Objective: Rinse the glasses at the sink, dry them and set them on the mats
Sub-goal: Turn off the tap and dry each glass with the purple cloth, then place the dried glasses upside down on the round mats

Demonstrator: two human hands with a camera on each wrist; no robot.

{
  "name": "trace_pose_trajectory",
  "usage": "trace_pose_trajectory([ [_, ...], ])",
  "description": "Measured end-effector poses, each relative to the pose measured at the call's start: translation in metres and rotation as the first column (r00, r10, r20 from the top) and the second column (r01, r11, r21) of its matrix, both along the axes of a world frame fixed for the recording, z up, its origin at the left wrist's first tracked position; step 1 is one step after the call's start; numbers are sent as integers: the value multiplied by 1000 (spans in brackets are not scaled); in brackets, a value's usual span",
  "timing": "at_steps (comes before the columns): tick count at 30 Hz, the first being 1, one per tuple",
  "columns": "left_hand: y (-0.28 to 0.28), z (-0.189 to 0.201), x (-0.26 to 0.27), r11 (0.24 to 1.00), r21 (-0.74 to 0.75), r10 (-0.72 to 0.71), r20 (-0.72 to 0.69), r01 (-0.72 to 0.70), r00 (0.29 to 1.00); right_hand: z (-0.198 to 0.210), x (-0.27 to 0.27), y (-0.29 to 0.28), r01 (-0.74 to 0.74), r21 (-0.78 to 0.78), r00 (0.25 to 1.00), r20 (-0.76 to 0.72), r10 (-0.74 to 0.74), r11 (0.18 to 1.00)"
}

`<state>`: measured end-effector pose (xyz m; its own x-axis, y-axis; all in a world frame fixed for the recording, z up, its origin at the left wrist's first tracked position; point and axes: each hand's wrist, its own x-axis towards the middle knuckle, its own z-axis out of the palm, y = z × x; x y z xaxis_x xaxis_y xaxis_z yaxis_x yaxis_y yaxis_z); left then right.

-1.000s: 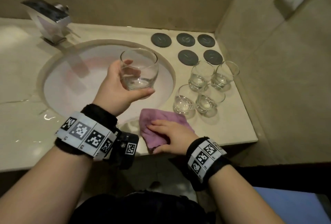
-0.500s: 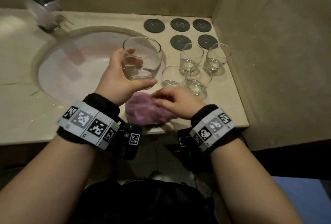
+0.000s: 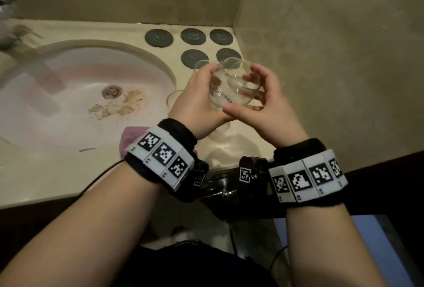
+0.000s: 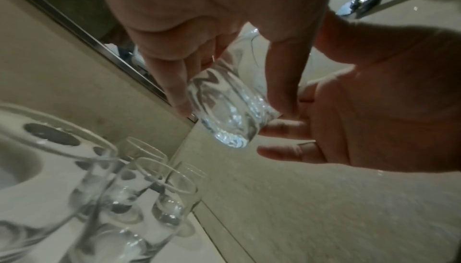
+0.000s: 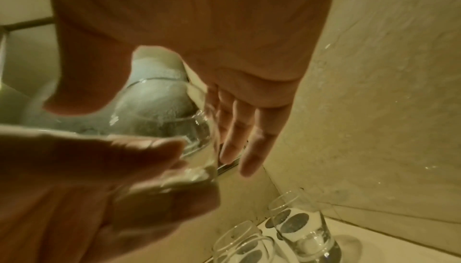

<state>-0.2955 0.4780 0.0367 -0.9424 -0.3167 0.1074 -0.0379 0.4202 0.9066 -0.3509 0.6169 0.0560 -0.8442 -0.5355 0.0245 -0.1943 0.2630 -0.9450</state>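
Both hands cup 1 tilted glass (image 3: 231,85), left hand (image 3: 197,101) fingers curled round it, right hand (image 3: 263,103) fingers clamped opposite; whether it holds water is unclear

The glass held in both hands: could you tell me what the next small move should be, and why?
Probably the right hand should go back to the purple cloth while the left hand keeps the glass. The cloth lies on the counter by the sink, in neither hand, and all five mats are bare, so drying seems to come before placing.
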Motion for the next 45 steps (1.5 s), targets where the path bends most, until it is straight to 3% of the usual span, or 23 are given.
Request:
trace_pose_trajectory([
  [4,12,6,-25,992,-118,-55,-6,54,998,0,-11,7,158,-58,987,50,-155,986],
  [9,8,14,-45,954,-231,-187,44,193,981,-4,-32,19,271,-59,962,7,-271,961],
  [11,-5,18,-48,929,-315,-182,64,193,981,-10,-41,21,315,-16,948,-40,-315,949],
  [15,-33,23,-45,933,-339,-97,89,122,991,-34,-57,16,391,119,919,-100,-381,913],
  [24,-52,6,-39,922,-368,1,308,118,951,-81,-78,8,377,303,920,-18,-391,875],
  [36,-50,-5,-31,886,-439,91,485,152,870,-93,-89,3,326,405,939,-33,-343,854],
  [45,-45,-17,-32,894,-406,102,591,186,801,-86,-85,8,265,418,947,55,-315,869],
])
